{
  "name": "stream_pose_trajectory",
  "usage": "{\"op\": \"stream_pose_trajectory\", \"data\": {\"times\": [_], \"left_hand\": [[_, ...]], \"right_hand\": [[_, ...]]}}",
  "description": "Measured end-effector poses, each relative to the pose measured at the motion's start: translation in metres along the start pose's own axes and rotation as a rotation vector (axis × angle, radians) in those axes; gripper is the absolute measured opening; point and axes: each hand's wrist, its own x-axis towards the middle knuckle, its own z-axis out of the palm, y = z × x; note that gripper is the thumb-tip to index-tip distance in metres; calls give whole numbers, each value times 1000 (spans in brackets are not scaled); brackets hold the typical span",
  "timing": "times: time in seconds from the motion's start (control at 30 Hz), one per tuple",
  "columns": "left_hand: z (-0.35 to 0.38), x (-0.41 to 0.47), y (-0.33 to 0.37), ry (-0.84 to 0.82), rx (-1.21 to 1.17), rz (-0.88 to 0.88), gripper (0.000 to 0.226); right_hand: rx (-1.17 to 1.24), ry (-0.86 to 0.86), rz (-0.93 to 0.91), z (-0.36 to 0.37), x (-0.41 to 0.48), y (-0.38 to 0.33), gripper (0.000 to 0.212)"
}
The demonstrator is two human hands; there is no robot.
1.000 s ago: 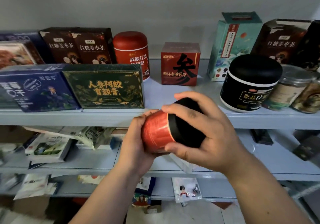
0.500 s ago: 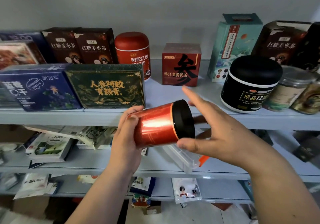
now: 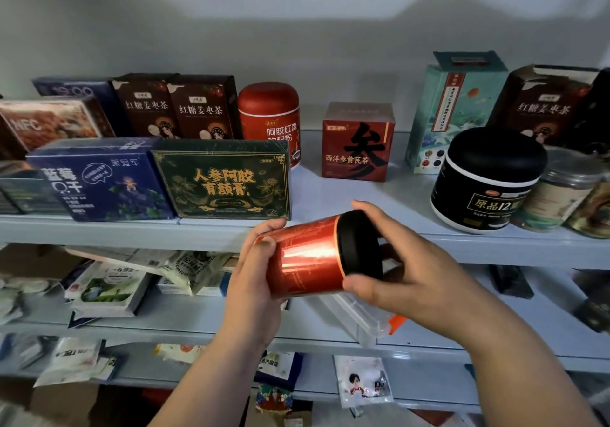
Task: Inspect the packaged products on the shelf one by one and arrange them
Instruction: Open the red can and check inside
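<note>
**Item:** cylindrical canister, glossy copper-red wrap with a faint line pattern, matt black lid

**Position:** held on its side in the air, just in front of the edge of the top shelf, lid end to the right

**Left hand**: fingers and thumb curled round the base end

**Right hand**: fingers over the lid, thumb under it near the seam, closed on it

**Handling, as judged:**
- Rigid wall, probably light to moderate in weight
- The shiny wrap looks slippery, so the matt lid and the base rim are the surer holds
- Whether the lid is tight cannot be told, so the body should be supported when it is carried

**Neighbours on the shelf:**
- dark green flat box, film-wrapped, gold lettering, just beyond the left hand
- blue box touching its left side
- red domed tin behind
- red cube carton mid-shelf
- squat black jar with a white band, to the right
- clear plastic jar beside it
- tall teal carton at the back

**Placement, as judged:** the bare stretch between the green box and the black jar would take the canister upright
</note>
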Motion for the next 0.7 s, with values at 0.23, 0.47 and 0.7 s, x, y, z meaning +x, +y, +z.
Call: {"op": "stream_pose_trajectory", "data": {"times": [0.23,0.47,0.7], "left_hand": [[0,-4,2,-1,54,-13,41],[-1,-6,0,-82,-43,-142,55],[14,-13,-9,-49,-172,-511,70]], "right_hand": [[-20,69,18,9,7,4,96],[39,191,-176,19,3,6,77],[551,309,-336,30,0,6,60]]}}
